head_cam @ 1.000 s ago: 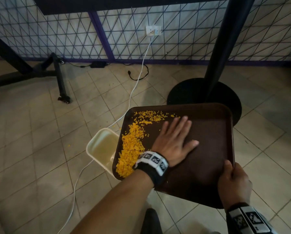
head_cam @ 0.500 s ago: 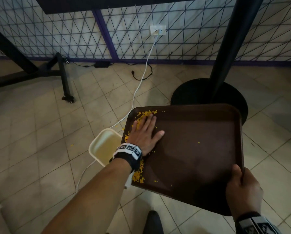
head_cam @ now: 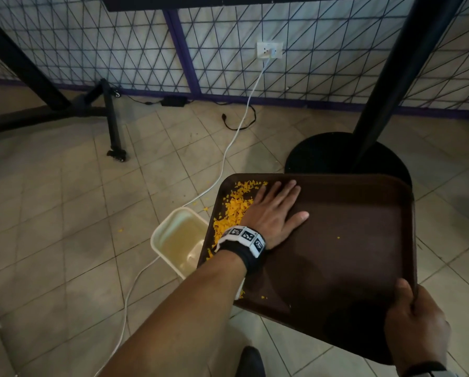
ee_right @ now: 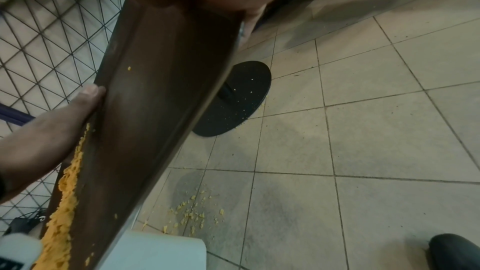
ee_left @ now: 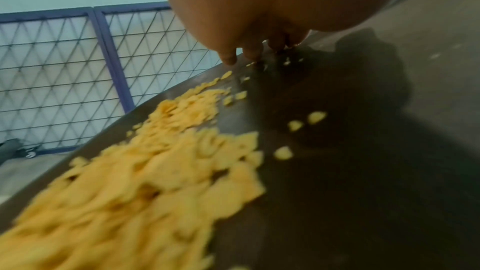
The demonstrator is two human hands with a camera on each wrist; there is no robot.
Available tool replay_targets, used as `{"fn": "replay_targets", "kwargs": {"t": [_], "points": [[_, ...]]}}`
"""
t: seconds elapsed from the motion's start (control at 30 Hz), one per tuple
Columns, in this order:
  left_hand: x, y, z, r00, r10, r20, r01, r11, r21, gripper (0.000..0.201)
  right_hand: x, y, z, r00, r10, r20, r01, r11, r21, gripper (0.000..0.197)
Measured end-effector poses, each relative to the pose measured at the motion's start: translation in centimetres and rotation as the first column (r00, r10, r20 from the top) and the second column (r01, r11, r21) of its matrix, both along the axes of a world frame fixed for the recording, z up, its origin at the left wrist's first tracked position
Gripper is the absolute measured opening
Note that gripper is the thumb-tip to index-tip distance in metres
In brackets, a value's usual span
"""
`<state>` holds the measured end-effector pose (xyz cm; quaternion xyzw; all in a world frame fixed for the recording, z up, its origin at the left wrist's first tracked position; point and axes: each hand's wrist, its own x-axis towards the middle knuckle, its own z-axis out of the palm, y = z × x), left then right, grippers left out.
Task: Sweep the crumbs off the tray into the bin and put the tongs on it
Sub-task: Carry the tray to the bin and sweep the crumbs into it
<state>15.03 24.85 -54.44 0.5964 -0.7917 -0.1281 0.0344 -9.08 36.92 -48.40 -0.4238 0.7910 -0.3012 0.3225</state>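
A brown tray (head_cam: 358, 240) is held tilted over the floor, its left edge above a cream bin (head_cam: 173, 235). Orange crumbs (head_cam: 232, 208) lie heaped along the tray's left rim. My left hand (head_cam: 278, 205) lies flat on the tray, fingers straight, its outer edge against the crumbs. The left wrist view shows the crumbs (ee_left: 155, 171) piled under the palm. My right hand (head_cam: 414, 319) grips the tray's near right corner, thumb on top. In the right wrist view the tray (ee_right: 155, 89) runs edge-on with crumbs (ee_right: 67, 202) at its low side. No tongs are in view.
A black round table base (head_cam: 336, 156) and its post stand just behind the tray. A white cable (head_cam: 227, 148) runs across the tiled floor past the bin. Spilled crumbs (ee_right: 192, 213) lie on the floor beside the bin (ee_right: 155, 249). A dark shoe (ee_right: 454, 249) is near.
My left hand swept from the tray's middle to its left rim, then came back a little to the right. The crumb heap is smaller. The right hand kept its grip.
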Motion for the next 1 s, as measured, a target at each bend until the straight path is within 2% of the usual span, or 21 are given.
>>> {"fn": "replay_targets", "kwargs": {"t": [0.2, 0.3, 0.47, 0.63, 0.73, 0.83, 1.0], "points": [[7.4, 1.8, -2.5, 0.977, 0.205, 0.052, -0.21, 0.972, 0.11, 0.077, 0.0, -0.2, -0.5, 1.0, 0.0, -0.021, 0.0, 1.0, 0.019, 0.034], [9.1, 3.2, -2.5, 0.978, 0.189, 0.084, -0.196, 0.977, 0.081, 0.078, 0.1, -0.3, -0.9, 0.999, 0.014, -0.038, -0.013, 1.0, 0.022, 0.036], [7.0, 1.7, -0.7, 0.991, 0.134, -0.012, -0.134, 0.991, -0.016, 0.075, 0.5, -0.6, -1.3, 0.997, 0.008, -0.072, -0.007, 1.0, 0.008, 0.037], [7.4, 0.0, -1.6, 0.987, 0.163, 0.012, -0.163, 0.986, 0.022, 0.076, 0.3, -0.7, -1.4, 0.993, -0.019, -0.113, 0.018, 1.0, -0.011, 0.034], [10.1, 0.9, -2.7, 0.974, 0.223, 0.044, -0.225, 0.973, 0.057, 0.078, -0.1, -0.8, -1.7, 0.993, -0.024, -0.115, 0.024, 1.0, -0.009, 0.036], [11.8, 2.7, -3.0, 0.973, 0.212, 0.096, -0.22, 0.972, 0.086, 0.078, -0.1, -0.8, -1.8, 0.996, -0.019, -0.091, 0.02, 1.0, 0.008, 0.039], [11.0, 2.4, -2.1, 0.979, 0.2, 0.038, -0.201, 0.98, 0.012, 0.074, 0.3, -0.7, -1.7, 0.997, 0.01, -0.078, -0.009, 1.0, 0.009, 0.037]]}}
